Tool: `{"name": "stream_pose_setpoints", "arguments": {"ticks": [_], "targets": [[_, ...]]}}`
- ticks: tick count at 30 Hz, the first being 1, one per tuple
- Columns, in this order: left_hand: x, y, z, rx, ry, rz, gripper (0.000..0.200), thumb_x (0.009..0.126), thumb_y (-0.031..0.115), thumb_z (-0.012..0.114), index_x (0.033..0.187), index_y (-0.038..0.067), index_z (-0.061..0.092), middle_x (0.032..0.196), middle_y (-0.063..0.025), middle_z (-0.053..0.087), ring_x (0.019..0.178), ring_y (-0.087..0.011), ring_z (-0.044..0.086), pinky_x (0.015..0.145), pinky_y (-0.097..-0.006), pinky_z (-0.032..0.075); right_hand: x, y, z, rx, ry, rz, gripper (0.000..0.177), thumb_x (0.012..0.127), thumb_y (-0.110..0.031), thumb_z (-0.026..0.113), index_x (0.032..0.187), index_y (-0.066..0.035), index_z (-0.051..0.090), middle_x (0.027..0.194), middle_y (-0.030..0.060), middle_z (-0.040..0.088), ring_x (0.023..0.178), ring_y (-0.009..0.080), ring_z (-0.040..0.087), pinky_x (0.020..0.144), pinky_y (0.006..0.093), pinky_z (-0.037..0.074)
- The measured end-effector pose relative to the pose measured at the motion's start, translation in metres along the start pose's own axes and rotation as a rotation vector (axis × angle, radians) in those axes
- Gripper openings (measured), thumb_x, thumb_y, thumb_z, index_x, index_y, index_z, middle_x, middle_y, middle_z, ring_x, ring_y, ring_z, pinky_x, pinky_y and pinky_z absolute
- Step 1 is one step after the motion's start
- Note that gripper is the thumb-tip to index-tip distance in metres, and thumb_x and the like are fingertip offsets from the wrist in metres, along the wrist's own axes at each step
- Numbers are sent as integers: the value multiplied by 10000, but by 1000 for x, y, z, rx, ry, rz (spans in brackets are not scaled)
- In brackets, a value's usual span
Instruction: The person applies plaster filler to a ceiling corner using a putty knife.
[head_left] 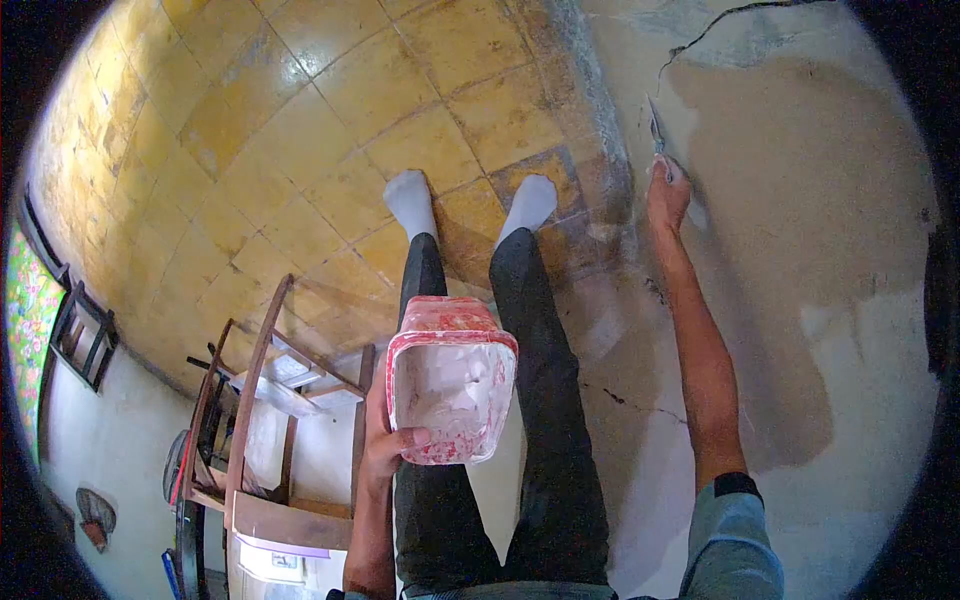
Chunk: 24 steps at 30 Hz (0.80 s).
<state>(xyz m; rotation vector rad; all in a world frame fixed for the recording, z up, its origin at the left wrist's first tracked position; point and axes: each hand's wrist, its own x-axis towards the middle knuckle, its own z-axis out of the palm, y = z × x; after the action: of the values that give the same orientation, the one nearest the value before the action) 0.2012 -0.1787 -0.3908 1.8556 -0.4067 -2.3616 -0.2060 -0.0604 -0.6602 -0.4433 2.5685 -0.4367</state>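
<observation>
My left hand (388, 432) is wrapped round the side of a red plastic tub (450, 318), with its thumb over the near rim. White, pasty filler (458, 385) coats the tub's inside, and smears of it cover the rim and outer walls. Out to the right, my right hand (668, 195) is closed round the handle of a putty knife (655, 130). The narrow metal blade points up along the pale wall (860, 360), its tip close to the lower end of a dark crack (705, 38).
A large brownish patch (790, 190) marks the wall beside my right arm. Smaller cracks (640, 405) run lower down. Yellow tiles (300, 130) cover the floor under my socked feet. Wooden chairs (255, 420) stand at the left, and a floral cloth (30, 310) hangs farther left.
</observation>
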Motion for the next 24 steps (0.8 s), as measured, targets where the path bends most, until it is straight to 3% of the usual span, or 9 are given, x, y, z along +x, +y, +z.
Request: {"name": "stream_pose_setpoints", "arguments": {"ticks": [1,4,7,10,13,16,19,22,24], "targets": [[0,0,1,-3,4,-2,1027,465,304,718,1360,-17,332,1283,-124,456,1192,-251,441,1026,-349,310,-8,-1,-3,78,14,7,441,883,-342,542,1033,68,604,1006,242,612,958,379,575,864,453,412],[3,-1,2,-10,19,3,1026,467,308,718,1360,-18,333,1285,-126,454,1197,-253,437,1026,-350,310,-32,4,-7,-14,93,8,371,919,-292,520,1004,56,614,824,65,609,728,161,546,683,300,434],[4,-1,4,-24,43,11,1025,471,313,717,1362,-14,332,1289,-126,452,1205,-253,429,1028,-350,305,-61,-30,-27,261,-29,231,404,905,-317,538,1080,44,587,922,147,634,765,233,606,636,352,497],[-1,-6,0,-32,81,-40,1026,475,317,717,1367,-9,329,1293,-127,450,1210,-252,424,1030,-354,301,-51,-18,-26,322,-131,214,396,902,-326,548,1073,28,590,888,107,630,707,171,588,543,283,479],[-1,-9,-4,-12,48,-55,1029,475,315,720,1370,-7,326,1297,-128,449,1211,-251,422,1030,-356,302,-21,-21,-8,437,-203,261,392,898,-322,556,1071,27,594,873,103,628,708,178,586,543,301,472],[2,-7,-7,16,-5,-47,1032,475,313,722,1373,-4,323,1300,-129,448,1212,-251,421,1029,-358,302,4,-34,-8,161,-136,231,400,896,-324,556,1082,28,595,898,111,635,727,184,593,564,317,469],[4,-6,-7,16,-22,-37,1035,474,309,725,1375,-2,321,1303,-129,447,1213,-248,420,1028,-359,303,-4,-38,-14,92,17,188,309,901,-285,565,966,13,619,724,-13,526,599,89,443,534,255,379],[5,-4,-3,-6,2,-32,1034,474,305,727,1374,-4,321,1304,-126,447,1211,-244,421,1028,-358,303,-12,-35,-30,91,-18,111,438,895,-343,547,1088,47,596,893,145,652,783,203,607,641,338,469],[7,-6,-4,7,22,-32,1034,476,304,727,1373,-6,320,1304,-125,446,1210,-241,422,1029,-360,303,-31,-47,-31,227,14,155,416,894,-328,550,1063,48,612,887,141,653,777,201,608,639,337,469]]}}
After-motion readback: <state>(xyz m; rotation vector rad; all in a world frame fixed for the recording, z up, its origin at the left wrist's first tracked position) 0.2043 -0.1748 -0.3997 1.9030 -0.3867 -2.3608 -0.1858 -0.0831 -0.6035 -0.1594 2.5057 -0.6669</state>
